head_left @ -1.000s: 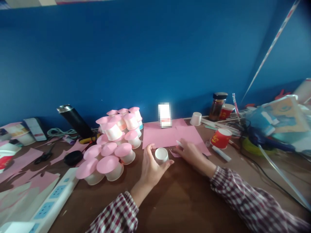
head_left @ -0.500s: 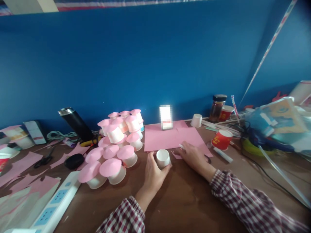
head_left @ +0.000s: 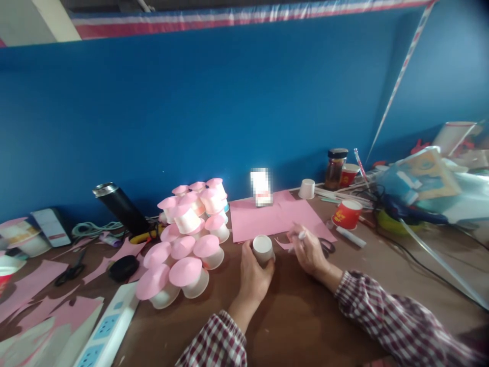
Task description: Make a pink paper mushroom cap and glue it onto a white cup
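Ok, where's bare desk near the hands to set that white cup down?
Bare brown desk runs along the near edge between the two plaid sleeves, and rightward from the right hand toward the cables. The left hand holds the white cup. Crowded: pink-capped cups to the left, pink paper behind.

cup pile [head_left: 191, 239] left, bare desk [head_left: 290, 316] near

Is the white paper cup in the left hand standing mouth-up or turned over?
Turned over. The white paper cup, gripped by the left hand, shows its flat closed base on top, with the wider end down near the table.
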Motion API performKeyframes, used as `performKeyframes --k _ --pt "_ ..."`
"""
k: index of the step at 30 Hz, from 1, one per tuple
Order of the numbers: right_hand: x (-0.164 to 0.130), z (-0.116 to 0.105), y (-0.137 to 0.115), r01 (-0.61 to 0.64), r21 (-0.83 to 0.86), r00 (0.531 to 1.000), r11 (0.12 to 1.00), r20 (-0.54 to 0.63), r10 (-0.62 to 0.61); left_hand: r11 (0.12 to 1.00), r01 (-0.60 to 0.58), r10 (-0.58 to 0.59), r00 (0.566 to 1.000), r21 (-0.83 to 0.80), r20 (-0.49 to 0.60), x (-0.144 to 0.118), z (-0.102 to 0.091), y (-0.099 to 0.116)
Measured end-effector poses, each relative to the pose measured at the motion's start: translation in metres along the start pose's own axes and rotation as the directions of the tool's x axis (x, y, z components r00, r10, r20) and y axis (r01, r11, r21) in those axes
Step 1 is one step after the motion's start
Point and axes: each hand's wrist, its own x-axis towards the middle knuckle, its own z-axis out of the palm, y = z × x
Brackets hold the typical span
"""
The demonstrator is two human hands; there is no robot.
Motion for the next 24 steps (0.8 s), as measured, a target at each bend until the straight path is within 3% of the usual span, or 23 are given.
performKeyframes --k 6,13,24 --pt "-0.005 0.008 -0.002 0.052 -0.004 0.997 0.999 0.059 -0.052 0.999 -0.036 0.036 0.999 0.007 -0.010 0.000 0.003 -0.005" --pt "-0.007 0.013 -0.004 0.024 -0.027 0.988 0.999 0.153 -0.020 0.998 -0.056 0.056 0.998 0.011 -0.011 0.000 0.004 -0.006" --pt "-0.006 0.015 0.000 -0.026 -0.033 0.978 0.999 0.206 0.032 0.999 -0.044 0.044 0.999 -0.029 0.006 0.000 0.005 -0.008"
